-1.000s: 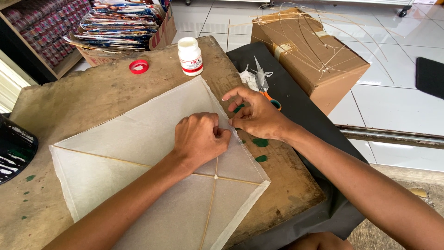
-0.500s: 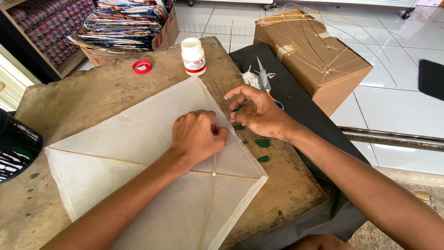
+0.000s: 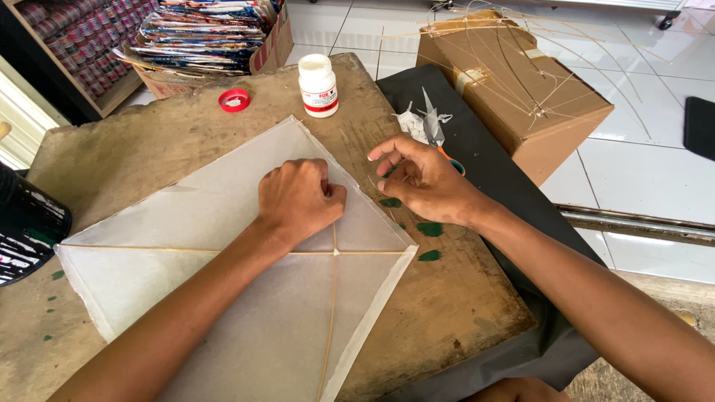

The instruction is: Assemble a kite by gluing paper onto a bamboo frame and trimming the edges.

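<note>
Up top, glue bottle (image 3: 318, 85) uncapped; left hand (image 3: 299, 199) fisted on kite (image 3: 186, 283); right hand (image 3: 423, 181) loosely open, empty.

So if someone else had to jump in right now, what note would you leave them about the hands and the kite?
Left hand: curled, pressing down on the kite over its upright stick, near the right edge.
Right hand: fingers spread, empty, hovering just off the kite's right edge.
Kite: pale paper diamond flat on the wooden table, two thin sticks crossed on it.
Nearby: open white glue bottle, its red cap beside it, scissors on the black cloth.
Done: sticks laid on the paper, lower right edge folded over.
Left: the upper right edge does not look folded over.
</note>
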